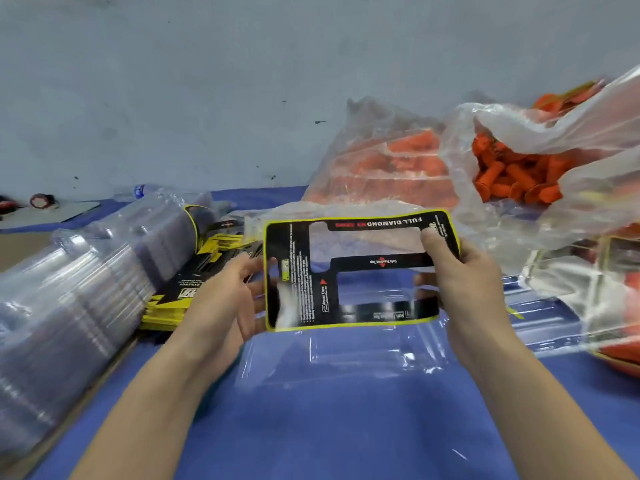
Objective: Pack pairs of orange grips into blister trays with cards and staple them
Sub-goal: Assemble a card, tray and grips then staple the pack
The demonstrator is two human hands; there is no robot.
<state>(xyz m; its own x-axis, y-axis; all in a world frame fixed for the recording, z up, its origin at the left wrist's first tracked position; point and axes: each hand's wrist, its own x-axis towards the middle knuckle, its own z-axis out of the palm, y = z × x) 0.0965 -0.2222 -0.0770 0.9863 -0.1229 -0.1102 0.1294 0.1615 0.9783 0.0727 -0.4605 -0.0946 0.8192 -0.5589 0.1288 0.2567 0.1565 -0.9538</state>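
Observation:
A black card with a yellow border [298, 271] is held tilted above the blue table, inside a clear blister tray [346, 355] whose lower half hangs open toward me. My right hand [460, 271] pinches the card's right edge, thumb on top. At the card's left edge, my left hand [232, 299] has spread fingers touching it. Loose orange grips [512, 181] fill an open plastic bag at the right. No grip lies in the tray.
A long stack of clear blister trays [76, 292] lies at the left, with a pile of yellow-black cards [194, 282] beside it. A second bag of orange grips [388, 168] stands behind. Packed trays [609, 306] sit at the right edge. A grey wall rises behind.

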